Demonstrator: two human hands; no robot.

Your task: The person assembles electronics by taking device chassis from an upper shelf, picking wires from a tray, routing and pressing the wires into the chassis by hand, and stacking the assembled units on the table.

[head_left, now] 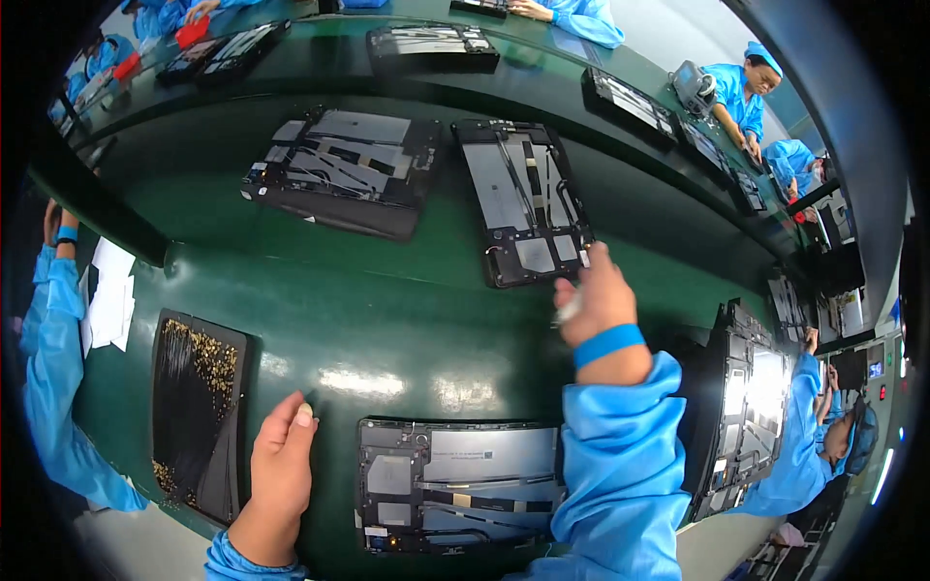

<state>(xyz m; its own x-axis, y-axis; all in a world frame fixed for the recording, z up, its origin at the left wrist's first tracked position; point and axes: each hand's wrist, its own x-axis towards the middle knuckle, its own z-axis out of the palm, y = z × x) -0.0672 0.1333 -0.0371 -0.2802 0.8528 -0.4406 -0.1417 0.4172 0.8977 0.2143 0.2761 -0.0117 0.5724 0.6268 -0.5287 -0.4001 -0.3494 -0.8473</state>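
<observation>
An opened tablet body (484,489) lies in front of me on the green bench. My left hand (281,474) hovers between it and a black tray (239,373) of small gold and silver screws (208,358). Its thumb presses against the fingers, and whatever may be between them is hidden. My right hand (605,300) reaches forward to the near right corner of a second opened tablet body (523,198). Some small pale, blurred thing (569,308) shows at its curled fingers; its kind is unclear.
Two stacked tablet bodies (344,169) lie at the far left, and a stack (741,412) stands at the right. White papers (108,295) lie left. Beyond a raised ledge, more tablet bodies (431,44) line the bench. Co-workers in blue (741,92) sit around.
</observation>
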